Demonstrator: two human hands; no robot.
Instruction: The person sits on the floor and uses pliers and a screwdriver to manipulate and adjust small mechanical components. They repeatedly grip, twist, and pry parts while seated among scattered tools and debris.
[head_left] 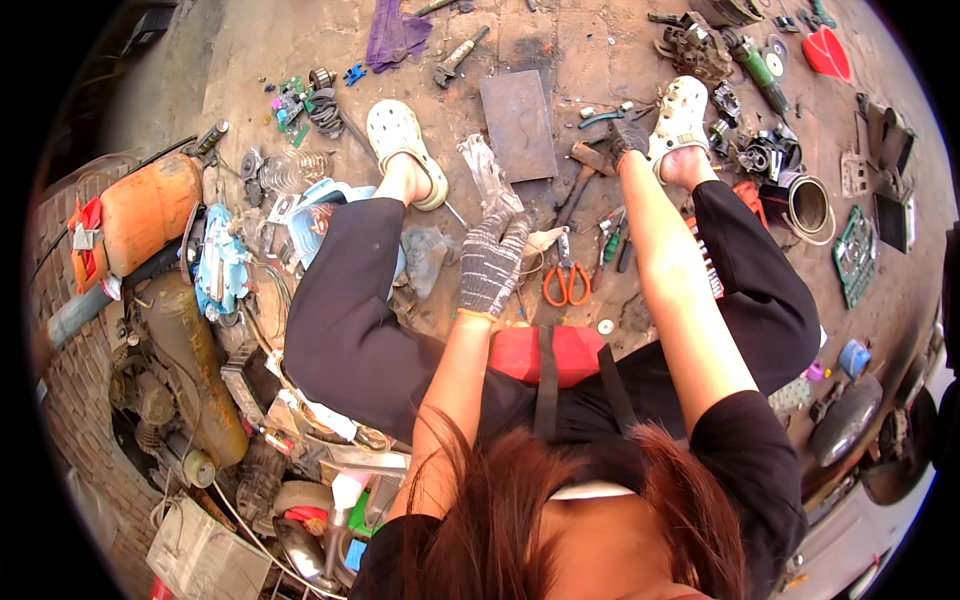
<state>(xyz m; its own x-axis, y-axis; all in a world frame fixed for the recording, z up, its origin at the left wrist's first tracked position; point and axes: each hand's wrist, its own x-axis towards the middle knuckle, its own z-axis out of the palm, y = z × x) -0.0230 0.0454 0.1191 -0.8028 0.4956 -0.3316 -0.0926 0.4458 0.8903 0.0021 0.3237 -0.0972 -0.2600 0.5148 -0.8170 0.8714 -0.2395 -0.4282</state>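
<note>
My left hand (492,262), in a grey striped knit glove, is closed at the lower end of a crumpled whitish piece (484,168); whether it is cloth or plastic I cannot make out. My right hand (629,140), in a dark glove, reaches down beside my right shoe, its fingers too dark and small to read. Close to it lies a hammer (578,186), its head next to the glove. A flat dark metal plate (518,125) rests on the ground between my feet. Orange-handled scissors (567,284) lie to the right of my left hand.
A red padded box (548,356) with dark straps sits between my thighs. An orange gas cylinder (150,215) and piled scrap are at left. At far right are an angle grinder (760,78), a red bucket (827,53), a round can (808,207) and a green circuit board (856,256).
</note>
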